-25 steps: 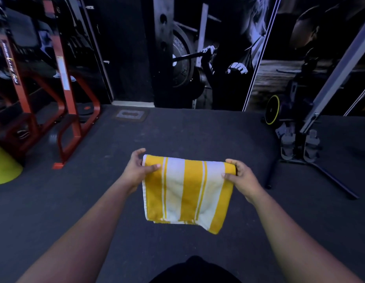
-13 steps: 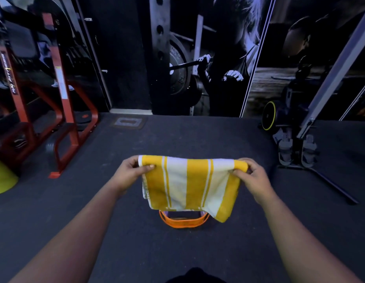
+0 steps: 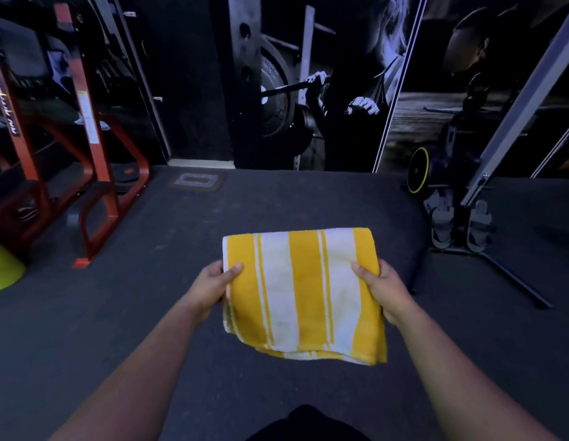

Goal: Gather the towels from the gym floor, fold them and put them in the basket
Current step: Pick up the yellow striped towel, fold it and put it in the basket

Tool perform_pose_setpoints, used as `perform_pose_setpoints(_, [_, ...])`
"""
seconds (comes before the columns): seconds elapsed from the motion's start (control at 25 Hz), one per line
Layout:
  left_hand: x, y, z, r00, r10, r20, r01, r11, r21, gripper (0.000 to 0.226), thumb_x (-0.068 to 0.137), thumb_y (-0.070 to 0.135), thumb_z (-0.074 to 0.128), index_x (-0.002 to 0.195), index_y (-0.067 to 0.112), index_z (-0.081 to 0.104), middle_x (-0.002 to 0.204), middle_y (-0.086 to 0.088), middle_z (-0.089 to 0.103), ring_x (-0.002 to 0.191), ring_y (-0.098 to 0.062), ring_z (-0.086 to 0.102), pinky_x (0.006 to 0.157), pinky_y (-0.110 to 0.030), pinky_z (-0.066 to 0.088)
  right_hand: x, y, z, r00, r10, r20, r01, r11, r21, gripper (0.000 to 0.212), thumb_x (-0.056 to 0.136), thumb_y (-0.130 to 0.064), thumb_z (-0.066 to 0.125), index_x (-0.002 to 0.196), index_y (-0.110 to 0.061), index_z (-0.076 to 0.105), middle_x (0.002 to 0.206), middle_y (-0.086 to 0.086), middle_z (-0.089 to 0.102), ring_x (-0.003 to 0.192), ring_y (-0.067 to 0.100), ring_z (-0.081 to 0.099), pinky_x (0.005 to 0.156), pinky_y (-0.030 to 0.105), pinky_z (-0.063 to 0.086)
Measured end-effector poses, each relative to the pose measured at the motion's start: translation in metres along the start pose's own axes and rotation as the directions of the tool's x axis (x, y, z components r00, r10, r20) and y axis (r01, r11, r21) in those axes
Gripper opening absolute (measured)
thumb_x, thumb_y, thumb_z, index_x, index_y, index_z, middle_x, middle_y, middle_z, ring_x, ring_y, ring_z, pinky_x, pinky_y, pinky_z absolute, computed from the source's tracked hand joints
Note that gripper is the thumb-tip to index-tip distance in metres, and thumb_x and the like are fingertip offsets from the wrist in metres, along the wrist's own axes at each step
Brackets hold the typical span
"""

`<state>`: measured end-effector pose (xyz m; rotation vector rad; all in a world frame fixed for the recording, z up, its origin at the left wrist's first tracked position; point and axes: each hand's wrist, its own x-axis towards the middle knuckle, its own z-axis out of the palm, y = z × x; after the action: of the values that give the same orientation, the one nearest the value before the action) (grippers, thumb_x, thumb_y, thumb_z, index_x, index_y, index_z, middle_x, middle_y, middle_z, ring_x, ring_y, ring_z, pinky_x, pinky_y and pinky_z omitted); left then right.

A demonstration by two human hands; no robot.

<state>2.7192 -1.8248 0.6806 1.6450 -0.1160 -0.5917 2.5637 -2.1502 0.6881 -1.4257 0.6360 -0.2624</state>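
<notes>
Flattened now, towel (image 3: 303, 291) (folded) between both hands, basket hidden.

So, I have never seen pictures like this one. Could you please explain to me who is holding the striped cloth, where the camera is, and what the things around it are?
There is no machine here. A person wears a wide-angle camera on the head, looking forward and down, so you see their own two arms. The left hand and the right hand each grip one side of a folded yellow and white striped towel, thumbs on top, holding it above the dark gym floor. No basket shows in this picture. On the left stand a red metal frame and a lime-green cone. On the right is an exercise machine with pedals. Behind is a wall mural of someone lifting a barbell.
</notes>
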Motion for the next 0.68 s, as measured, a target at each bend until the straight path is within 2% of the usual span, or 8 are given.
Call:
perform_pose_setpoints(0.08, [0.01, -0.012, 0.013, 0.983, -0.005, -0.184, -0.016, 0.993, -0.115, 0.028, 0.095, 0.039, 0.07, 0.109, 0.016, 0.064, 0.103, -0.007, 0.074, 0.087, -0.022, 0.069, 0.075, -0.038, 0.057, 0.01, 0.025, -0.006, 0.999, 0.037, -0.036, -0.04, 0.997, -0.071, 0.038, 0.092, -0.028, 0.075, 0.12, -0.012, 0.056, 0.111, 0.008, 0.073, 0.096, 0.024, 0.073, 0.08, 0.039, 0.061])
perform_pose_setpoints(0.16, [0.016, -0.035, 0.018, 0.952, -0.059, -0.302, 0.023, 0.992, -0.123, 0.035, 0.09, 0.046, 0.073, 0.108, 0.016, 0.064, 0.107, -0.011, 0.072, 0.089, -0.022, 0.068, 0.081, -0.044, 0.059, 0.017, 0.05, -0.007, 0.996, 0.075, -0.05, -0.079, 0.993, -0.089, 0.043, 0.093, -0.032, 0.073, 0.125, -0.013, 0.053, 0.116, 0.009, 0.071, 0.101, 0.025, 0.071, 0.089, 0.046, 0.059])
perform_pose_setpoints(0.24, [0.022, -0.065, 0.018, 0.958, -0.098, -0.269, 0.058, 0.986, -0.156, 0.049, 0.084, 0.049, 0.079, 0.116, 0.014, 0.065, 0.111, -0.013, 0.074, 0.092, -0.024, 0.071, 0.08, -0.046, 0.061, 0.022, 0.072, -0.006, 0.989, 0.147, -0.033, -0.149, 0.986, -0.072, 0.053, 0.09, -0.032, 0.076, 0.133, -0.015, 0.05, 0.119, 0.007, 0.069, 0.104, 0.025, 0.07, 0.093, 0.051, 0.058])
perform_pose_setpoints(0.36, [0.022, -0.093, 0.014, 0.971, -0.167, -0.169, 0.154, 0.984, -0.09, 0.068, 0.075, 0.032, 0.092, 0.132, 0.016, 0.058, 0.118, -0.009, 0.074, 0.104, -0.028, 0.074, 0.084, -0.048, 0.061, 0.031, 0.096, -0.008, 0.973, 0.23, 0.009, -0.226, 0.96, -0.164, 0.066, 0.085, -0.024, 0.081, 0.14, -0.022, 0.045, 0.128, 0.001, 0.063, 0.109, 0.022, 0.067, 0.096, 0.048, 0.056])
perform_pose_setpoints(0.48, [0.042, -0.113, 0.011, 0.969, -0.179, -0.168, 0.184, 0.983, 0.014, 0.061, 0.079, 0.023, 0.088, 0.131, 0.016, 0.058, 0.117, -0.006, 0.075, 0.105, -0.026, 0.073, 0.083, -0.043, 0.061, 0.052, 0.112, -0.003, 0.965, 0.263, 0.021, -0.246, 0.927, -0.282, 0.075, 0.089, -0.016, 0.077, 0.151, -0.022, 0.035, 0.14, -0.003, 0.051, 0.117, 0.018, 0.057, 0.096, 0.037, 0.051])
perform_pose_setpoints(0.6, [0.083, -0.13, 0.006, 0.958, -0.236, -0.165, 0.248, 0.967, 0.059, 0.037, 0.086, 0.02, 0.082, 0.119, 0.021, 0.066, 0.107, -0.002, 0.077, 0.096, -0.02, 0.075, 0.082, -0.04, 0.061, 0.091, 0.133, 0.016, 0.951, 0.31, 0.004, -0.286, 0.884, -0.37, 0.077, 0.091, -0.017, 0.074, 0.154, -0.024, 0.032, 0.14, -0.002, 0.049, 0.12, 0.018, 0.053, 0.096, 0.037, 0.049])
perform_pose_setpoints(0.68, [0.117, -0.143, 0.0, 0.936, -0.285, -0.205, 0.304, 0.95, 0.068, 0.047, 0.08, 0.035, 0.086, 0.121, 0.025, 0.065, 0.111, 0.001, 0.075, 0.099, -0.018, 0.074, 0.084, -0.04, 0.061, 0.123, 0.147, 0.031, 0.946, 0.325, -0.019, -0.304, 0.864, -0.402, 0.077, 0.09, -0.021, 0.075, 0.154, -0.026, 0.032, 0.142, -0.002, 0.05, 0.121, 0.018, 0.054, 0.098, 0.039, 0.05])
